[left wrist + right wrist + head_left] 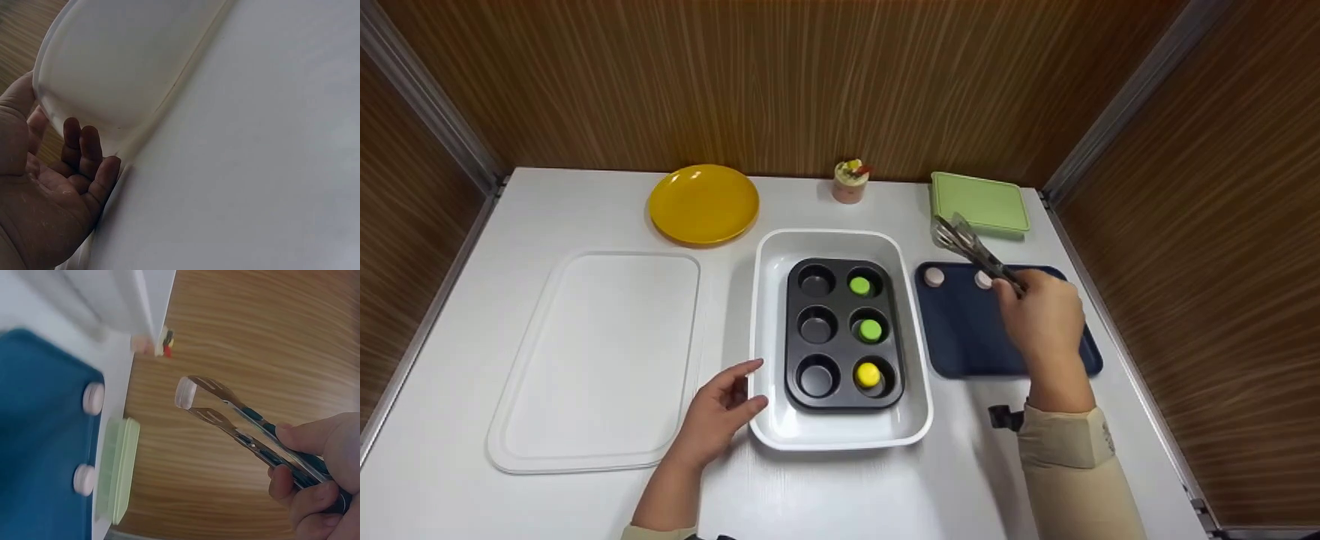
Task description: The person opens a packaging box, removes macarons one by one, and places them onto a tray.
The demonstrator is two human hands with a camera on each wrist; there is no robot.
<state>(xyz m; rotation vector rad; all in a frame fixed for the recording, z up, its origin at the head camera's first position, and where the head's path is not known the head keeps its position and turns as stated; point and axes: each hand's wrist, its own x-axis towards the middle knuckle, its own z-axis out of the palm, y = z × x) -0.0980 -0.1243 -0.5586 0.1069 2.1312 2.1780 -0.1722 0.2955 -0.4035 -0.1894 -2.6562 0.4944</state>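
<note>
My right hand (1044, 311) grips metal tongs (979, 251) with dark handles, raised over the back of a navy tray (967, 337). Between the tong tips, a pale pink macaron (185, 393) shows in the right wrist view. Two more pink macarons (93, 398) sit on the tray. At the left rim of a white tub (840, 435), my left hand (716, 416) holds the edge, thumb and index finger over it. Inside the tub lies a black muffin tin (840, 352). Its right column holds two green macarons (870, 331) and a yellow one (868, 375).
A white lid (600, 360) lies flat at the left. Along the back stand a yellow plate (704, 204), a small dessert cup (850, 184) and a light green box (981, 201). Wooden panels (840, 82) enclose the table's back and sides.
</note>
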